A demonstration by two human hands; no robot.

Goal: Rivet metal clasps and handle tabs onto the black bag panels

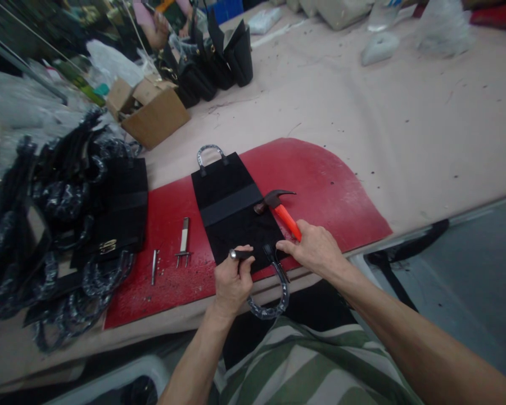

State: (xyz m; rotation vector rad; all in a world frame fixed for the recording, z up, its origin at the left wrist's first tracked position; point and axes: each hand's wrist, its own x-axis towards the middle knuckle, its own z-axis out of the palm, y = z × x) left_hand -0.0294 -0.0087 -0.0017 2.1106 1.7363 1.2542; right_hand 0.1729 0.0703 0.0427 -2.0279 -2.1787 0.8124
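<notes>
A black bag panel (231,194) lies flat, with a plastic-wrapped handle (209,148) at its far end and another wrapped handle (283,301) hanging over the near table edge. My left hand (231,281) is closed at the panel's near edge around a short dark rod with a round metal end (233,254); its exact kind is unclear. My right hand (316,247) grips the orange handle of a claw hammer (285,216), whose dark head is over the panel. To the left lie a slim metal rod (154,267) and a pronged metal tool (184,242).
A red mat (320,174) lies under the work. Black bag panels with wrapped handles (67,197) are heaped at the left. Behind stand a cardboard box (156,118) and several black bags (238,53). Another person's hand (162,25) shows at the far side.
</notes>
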